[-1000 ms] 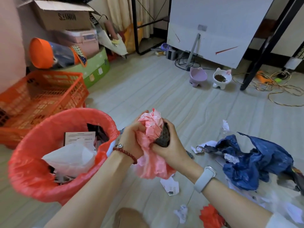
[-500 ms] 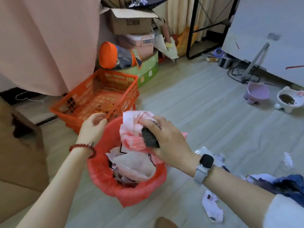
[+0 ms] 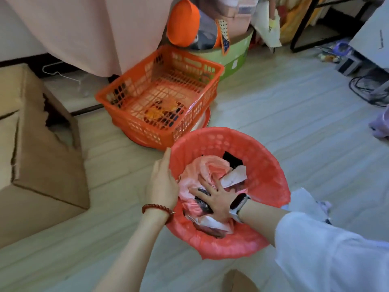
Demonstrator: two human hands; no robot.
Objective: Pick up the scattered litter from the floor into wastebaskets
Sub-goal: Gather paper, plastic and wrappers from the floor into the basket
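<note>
A round wastebasket lined with a red bag [image 3: 265, 165] stands on the floor in front of me. Inside lie a crumpled pink plastic bag [image 3: 202, 167], white paper [image 3: 234, 178] and a dark item. My right hand [image 3: 214, 199], a watch on its wrist, lies spread flat with straight fingers and presses the pink bag and dark item down into the basket. My left hand [image 3: 162, 182], a bead bracelet on its wrist, holds the basket's left rim, its thumb hidden by the rim.
An orange mesh crate [image 3: 162, 98] stands just behind the wastebasket. A large cardboard box [image 3: 40, 157] sits at the left. Stacked boxes and an orange tub [image 3: 185, 22] lie at the back, cables [image 3: 366, 87] at the right. White paper litter [image 3: 305, 201] lies right of the basket.
My right hand carried the pink bag and dark item from above the basket down into it and now presses flat on them. My left hand moved onto the basket's rim.
</note>
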